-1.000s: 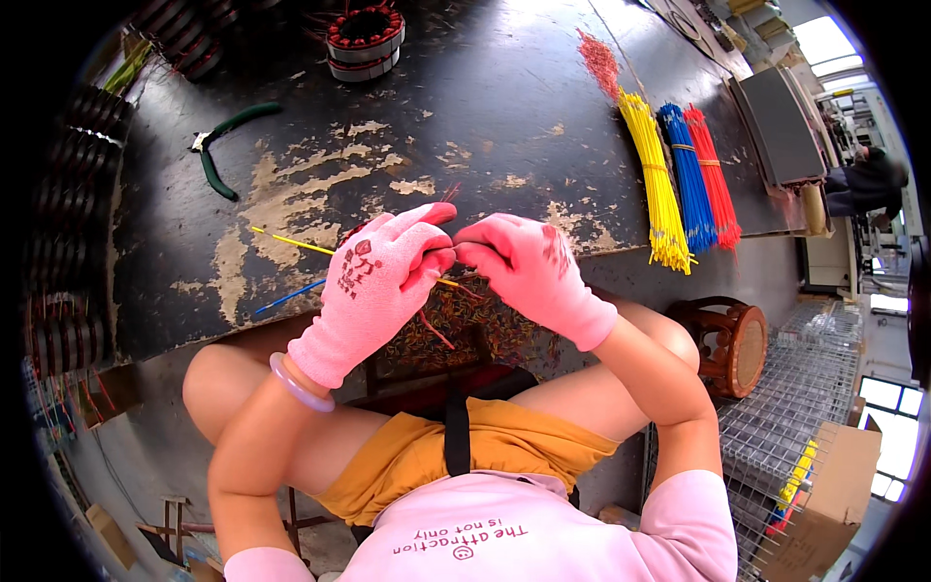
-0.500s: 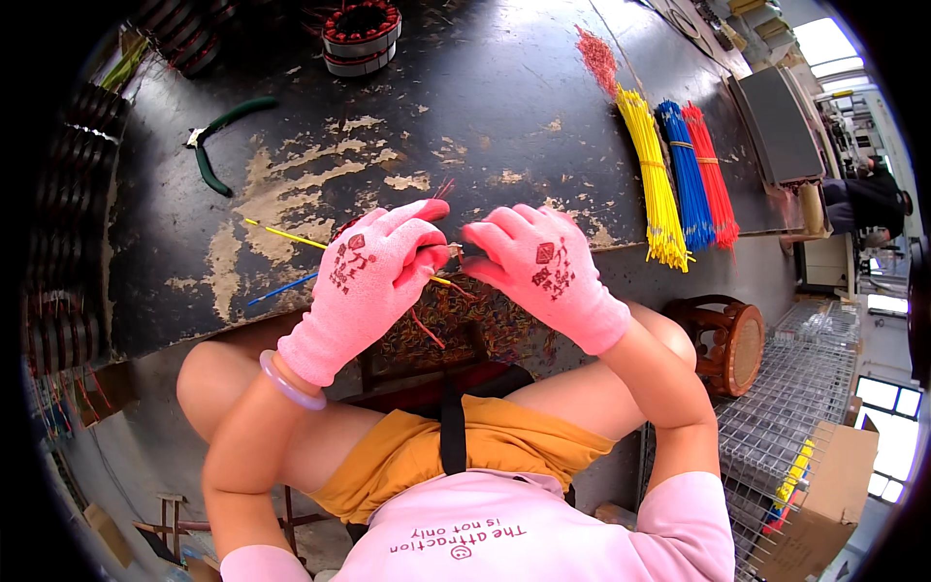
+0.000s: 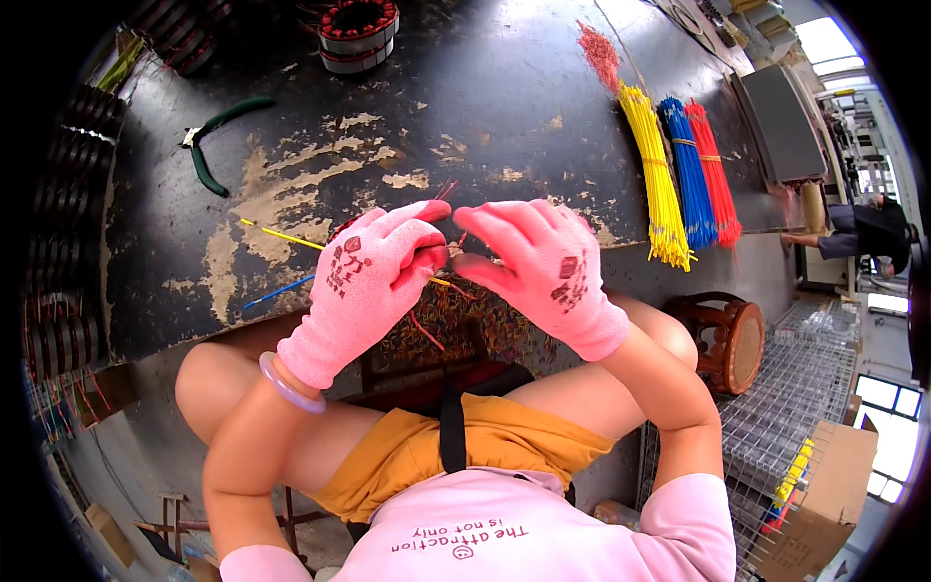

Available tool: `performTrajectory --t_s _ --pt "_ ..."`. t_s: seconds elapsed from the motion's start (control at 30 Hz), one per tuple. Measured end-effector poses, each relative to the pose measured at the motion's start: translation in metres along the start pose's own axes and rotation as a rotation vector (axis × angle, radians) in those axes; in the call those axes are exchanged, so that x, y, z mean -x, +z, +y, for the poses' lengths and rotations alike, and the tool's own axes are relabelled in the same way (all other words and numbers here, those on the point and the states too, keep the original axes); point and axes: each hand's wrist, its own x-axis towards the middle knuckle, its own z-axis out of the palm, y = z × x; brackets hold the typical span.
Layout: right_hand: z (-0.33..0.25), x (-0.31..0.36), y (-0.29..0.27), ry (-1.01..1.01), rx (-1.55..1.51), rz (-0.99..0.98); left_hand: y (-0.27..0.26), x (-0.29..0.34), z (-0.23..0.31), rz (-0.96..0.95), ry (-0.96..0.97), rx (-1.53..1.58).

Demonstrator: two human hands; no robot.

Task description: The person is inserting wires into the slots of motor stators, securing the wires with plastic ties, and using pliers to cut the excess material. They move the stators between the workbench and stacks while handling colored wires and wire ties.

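My left hand, in a pink glove, is closed on a group of thin wires. A yellow wire and a blue wire stick out to its left, and thin dark red wires rise above its fingertips. Something red behind the knuckles is mostly hidden. My right hand, also gloved in pink, faces it with thumb and fingers parted. In that gap, short wire ends show close to the left fingertips. Both hands are over the table's near edge.
On the black worn table lie green-handled cutters, a wound stator, and yellow, blue and red wire bundles. Stacked stators stand left. A wooden stool and wire rack are right.
My right hand has turned, and its thumb and fingers have spread further apart around the wire ends. My left hand has stayed almost in place. A person at far right has shifted.
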Motion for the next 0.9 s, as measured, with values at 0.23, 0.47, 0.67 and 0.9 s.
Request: performTrajectory --t_s 0.23,0.47,0.67,0.9 --pt "0.009 0.009 0.001 -0.006 0.125 -0.083 0.001 0.000 0.000 0.004 0.000 0.010" --pt "0.001 -0.019 0.004 0.592 -0.885 -0.397 -0.005 0.001 0.005 0.032 -0.003 -0.034" --pt "0.005 -0.024 0.009 0.629 -0.711 -0.436 -0.032 0.000 0.003 0.172 0.064 -0.181" --pt "0.016 -0.012 0.006 0.665 -0.771 -0.363 0.000 -0.002 -0.001 0.061 -0.023 -0.261"
